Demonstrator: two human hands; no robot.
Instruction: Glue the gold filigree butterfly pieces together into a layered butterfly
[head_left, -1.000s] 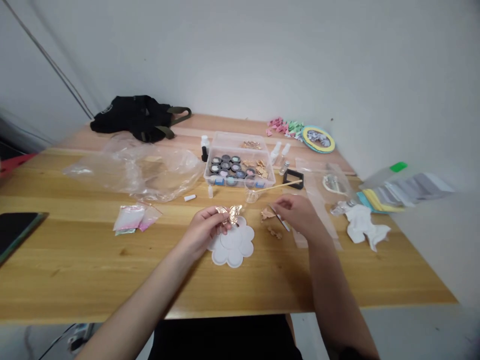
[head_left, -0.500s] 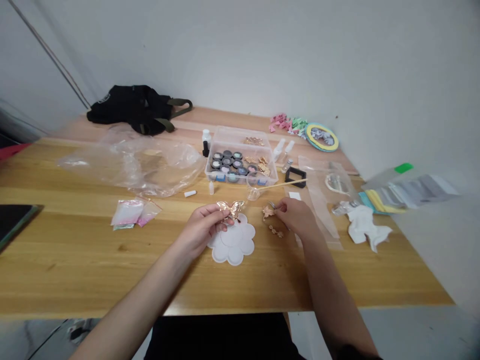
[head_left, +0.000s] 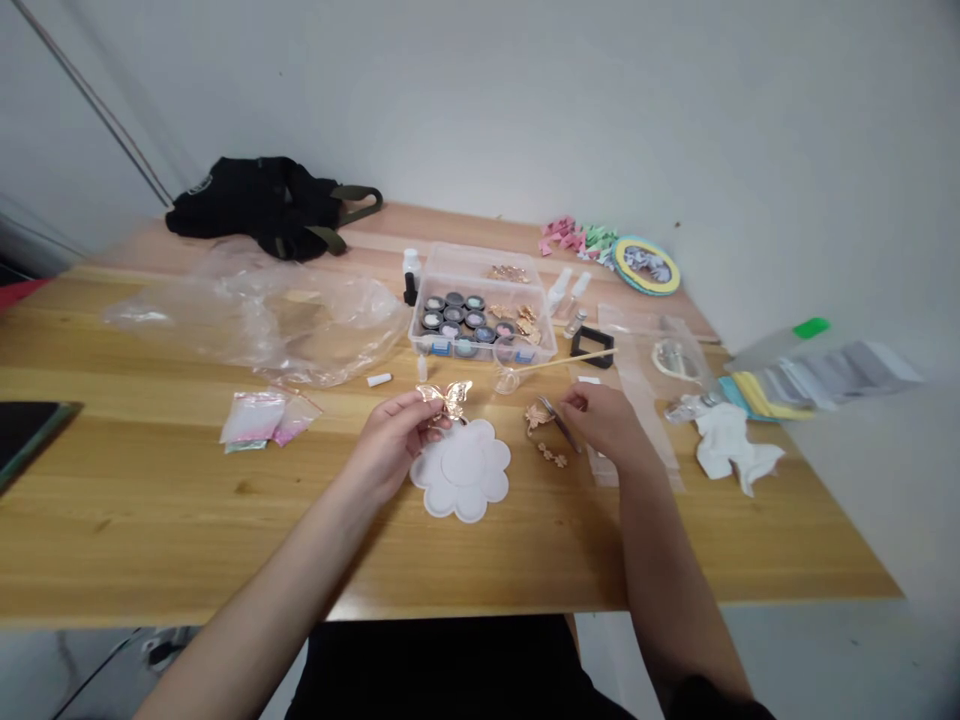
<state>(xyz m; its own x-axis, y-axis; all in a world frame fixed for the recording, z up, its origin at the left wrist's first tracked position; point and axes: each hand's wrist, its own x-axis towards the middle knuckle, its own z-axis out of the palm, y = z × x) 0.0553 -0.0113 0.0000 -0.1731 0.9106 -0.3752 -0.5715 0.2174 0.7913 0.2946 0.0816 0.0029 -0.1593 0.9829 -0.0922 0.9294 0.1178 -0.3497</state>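
Now that the left hand [head_left: 390, 445] has lifted off the flower-shaped white palette [head_left: 460, 470], the palette shows whole, and the piece rides higher. Left grip closed: fingers and thumb pinch the lower edge of a gold butterfly charm [head_left: 448, 398], held in the air just above the palette's top edge. Charm looks thin, with shiny gold outlines and pale, glossy wings, spread and roughly upright.

Right hand [head_left: 606, 425] sits right of the palette, fingers curled down. Slim metal tweezers [head_left: 561, 426] now slant beside it, tips at a gold leaf-shaped piece [head_left: 537, 416]. Right grip: looks closed near the tweezers, but the hold itself is hidden, so cannot tell. Small gold flower pieces [head_left: 553, 457] lie just below, on the wooden desk [head_left: 150, 520].

Farther left, a small zip bag of pink powder [head_left: 255, 417]. Straight ahead, a clear plastic box [head_left: 480, 345] of round pots and more gold pieces, with a glass cup [head_left: 507, 381] and wooden stick [head_left: 562, 360] just in front. Beyond that, a crumpled clear plastic sheet [head_left: 255, 320], and a black bag [head_left: 262, 205] at the far end.
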